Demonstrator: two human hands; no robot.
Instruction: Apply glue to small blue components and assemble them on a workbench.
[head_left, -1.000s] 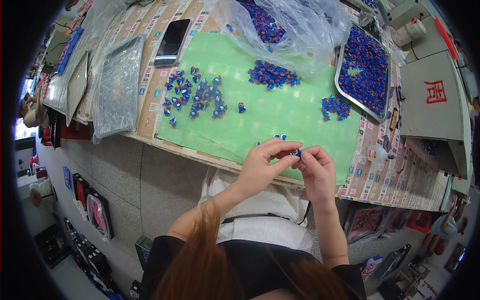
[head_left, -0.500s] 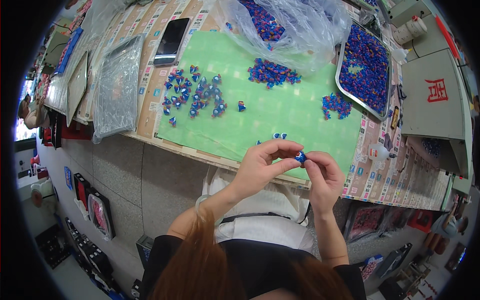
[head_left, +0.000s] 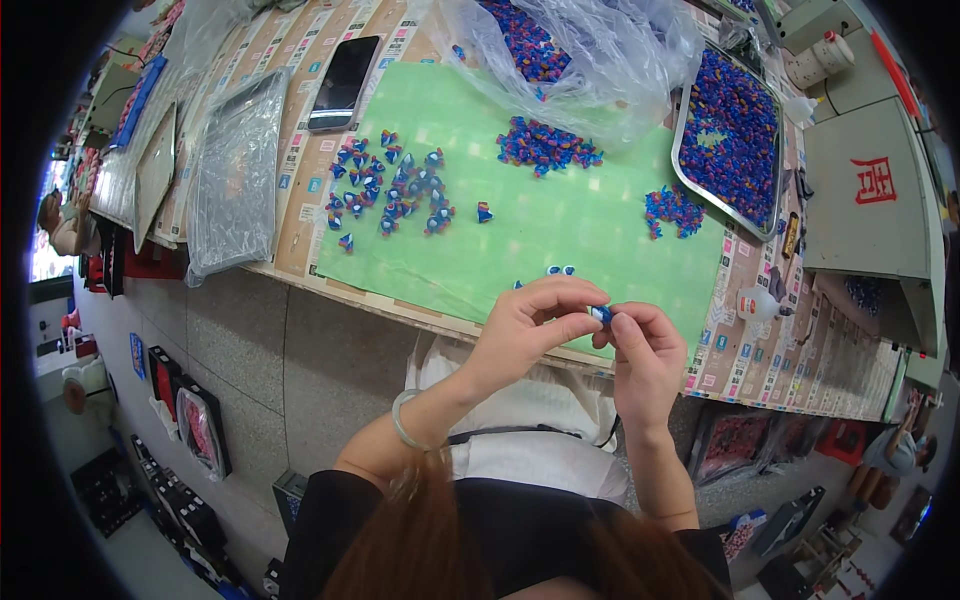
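Observation:
My left hand (head_left: 530,325) and my right hand (head_left: 645,350) meet above the front edge of the green mat (head_left: 420,270). Between their fingertips they pinch one small blue plastic piece (head_left: 600,314) with a white patch; its far side is covered by fingers. Just beyond the hands lie two little blue-and-white pieces (head_left: 561,270). A single blue, white and orange piece (head_left: 484,212) rests apart in the middle of the mat. Many similar pieces (head_left: 400,195) are spread at the left. Heaps of tiny blue and red parts (head_left: 545,147) lie toward the back, with a smaller heap (head_left: 674,212) at the right.
A metal tray (head_left: 683,150) full of small parts stands at the right, near a clear plastic bag (head_left: 620,90) at the back. Left are a phone (head_left: 343,84) and a plastic-wrapped tray (head_left: 236,180). A white bottle (head_left: 758,304) and a grey machine (head_left: 862,190) are far right.
The blue piece has been turned between my fingers, so the reddish spot facing up earlier no longer shows. Both hands stay in nearly the same place.

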